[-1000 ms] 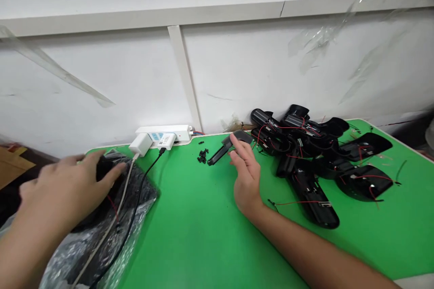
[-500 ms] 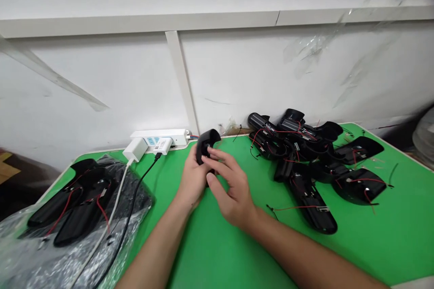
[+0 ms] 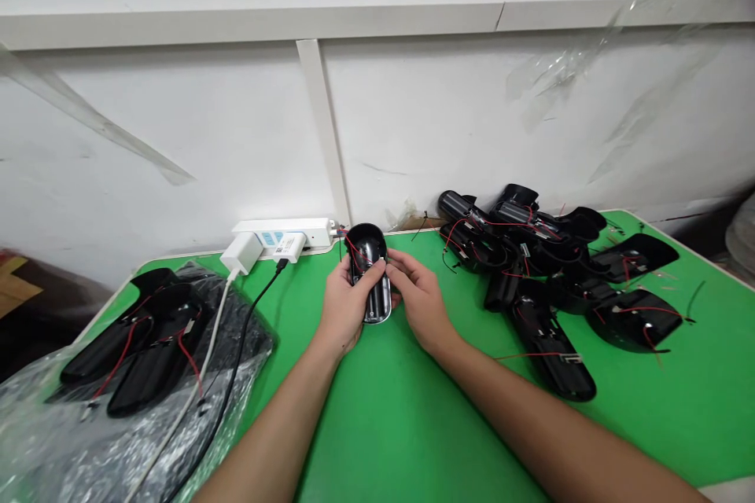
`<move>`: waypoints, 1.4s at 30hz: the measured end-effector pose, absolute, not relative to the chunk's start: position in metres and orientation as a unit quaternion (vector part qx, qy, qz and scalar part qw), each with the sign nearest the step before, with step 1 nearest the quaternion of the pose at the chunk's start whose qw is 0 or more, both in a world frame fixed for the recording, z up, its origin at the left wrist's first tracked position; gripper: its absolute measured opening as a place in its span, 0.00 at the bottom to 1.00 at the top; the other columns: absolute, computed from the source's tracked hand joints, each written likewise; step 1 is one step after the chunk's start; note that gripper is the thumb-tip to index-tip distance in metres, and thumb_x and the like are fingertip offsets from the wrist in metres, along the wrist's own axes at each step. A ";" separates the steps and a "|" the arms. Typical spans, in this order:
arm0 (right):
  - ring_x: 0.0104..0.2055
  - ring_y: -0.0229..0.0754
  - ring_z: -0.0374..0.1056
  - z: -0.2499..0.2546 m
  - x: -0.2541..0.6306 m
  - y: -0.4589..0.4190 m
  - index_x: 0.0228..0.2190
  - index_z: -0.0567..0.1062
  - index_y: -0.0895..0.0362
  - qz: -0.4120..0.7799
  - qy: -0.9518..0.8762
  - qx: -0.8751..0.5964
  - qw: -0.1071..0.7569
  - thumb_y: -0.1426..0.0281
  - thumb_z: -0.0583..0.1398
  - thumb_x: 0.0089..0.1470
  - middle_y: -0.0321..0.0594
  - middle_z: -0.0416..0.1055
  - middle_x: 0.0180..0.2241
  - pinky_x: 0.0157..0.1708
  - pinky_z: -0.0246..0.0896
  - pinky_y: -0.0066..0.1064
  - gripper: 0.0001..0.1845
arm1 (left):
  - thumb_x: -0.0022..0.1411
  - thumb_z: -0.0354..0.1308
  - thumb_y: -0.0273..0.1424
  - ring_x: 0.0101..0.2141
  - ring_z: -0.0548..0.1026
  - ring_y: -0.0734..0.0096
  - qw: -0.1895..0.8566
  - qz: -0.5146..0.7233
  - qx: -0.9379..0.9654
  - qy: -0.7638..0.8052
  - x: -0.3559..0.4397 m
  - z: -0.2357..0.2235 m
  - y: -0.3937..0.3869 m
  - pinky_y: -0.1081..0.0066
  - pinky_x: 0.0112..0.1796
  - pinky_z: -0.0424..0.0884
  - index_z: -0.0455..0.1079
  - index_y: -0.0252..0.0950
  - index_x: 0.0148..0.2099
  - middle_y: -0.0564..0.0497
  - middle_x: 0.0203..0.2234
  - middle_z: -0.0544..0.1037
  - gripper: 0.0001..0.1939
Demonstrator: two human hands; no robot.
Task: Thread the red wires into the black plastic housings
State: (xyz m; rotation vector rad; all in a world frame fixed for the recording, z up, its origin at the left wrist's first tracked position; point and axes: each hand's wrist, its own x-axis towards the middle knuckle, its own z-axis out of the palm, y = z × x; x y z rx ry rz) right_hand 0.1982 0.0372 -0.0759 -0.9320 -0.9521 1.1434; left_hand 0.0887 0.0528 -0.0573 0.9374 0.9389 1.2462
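Observation:
Above the green table, a glossy black plastic shell [image 3: 366, 242] with a round cupped top and a narrower lower end is held upright, its hollow side facing me. A thin red wire runs inside the cup. My left hand [image 3: 344, 305] is wrapped round its left side, thumb laid across the middle. My right hand [image 3: 423, 300] grips the right edge, with its thumb pressed close to the left thumb. Between the thumb tips shows a small pale part, too small to name. The fingers behind the shell are mostly hidden.
Several similar black shells [image 3: 551, 338] with red wires are heaped on the green table [image 3: 377, 416] at right. Two more shells [image 3: 156, 350] lie on clear plastic wrap [image 3: 236, 338] at left. A white power strip [image 3: 315, 231] with chargers and cables stands against the wall.
The shell has turned from edge-on so its hollow side faces me. My right hand has gone from loosely spread fingers to gripping the shell's right edge. The view has shifted slightly.

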 end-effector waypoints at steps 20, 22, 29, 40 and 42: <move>0.45 0.43 0.72 -0.076 0.198 0.035 0.47 0.79 0.58 0.441 -0.456 -0.412 0.654 0.64 0.58 0.60 0.42 0.79 0.44 0.46 0.69 0.35 0.18 | 0.56 0.62 0.37 0.30 0.71 0.71 0.515 0.617 0.412 0.429 0.089 -0.066 0.060 0.74 0.31 0.67 0.75 0.35 0.40 0.52 0.30 0.77 0.13; 0.48 0.44 0.72 -0.082 0.200 0.037 0.46 0.79 0.58 0.394 -0.502 -0.438 0.633 0.66 0.55 0.62 0.43 0.78 0.46 0.51 0.67 0.39 0.17 | 0.53 0.64 0.36 0.27 0.69 0.73 0.520 0.633 0.374 0.434 0.089 -0.062 0.061 0.75 0.28 0.65 0.74 0.34 0.39 0.54 0.26 0.74 0.13; 0.70 0.51 0.53 -0.093 0.200 0.034 0.59 0.72 0.59 0.196 -0.738 -0.503 0.404 0.75 0.54 0.59 0.47 0.61 0.66 0.69 0.47 0.48 0.28 | 0.49 0.57 0.33 0.26 0.66 0.74 0.390 0.746 0.285 0.457 0.068 -0.062 0.080 0.73 0.28 0.65 0.68 0.35 0.30 0.55 0.25 0.69 0.07; 0.73 0.54 0.46 -0.082 0.195 0.022 0.65 0.66 0.55 0.155 -0.804 -0.512 0.260 0.69 0.51 0.64 0.37 0.56 0.69 0.71 0.30 0.59 0.29 | 0.48 0.57 0.31 0.29 0.65 0.73 0.339 0.761 0.303 0.464 0.068 -0.063 0.084 0.75 0.29 0.63 0.68 0.35 0.26 0.54 0.25 0.68 0.05; 0.72 0.53 0.48 -0.084 0.196 0.023 0.65 0.65 0.55 0.156 -0.793 -0.521 0.275 0.68 0.53 0.63 0.39 0.57 0.69 0.72 0.33 0.57 0.30 | 0.48 0.57 0.31 0.29 0.65 0.73 0.338 0.761 0.306 0.463 0.067 -0.063 0.085 0.75 0.30 0.63 0.67 0.35 0.26 0.54 0.25 0.68 0.05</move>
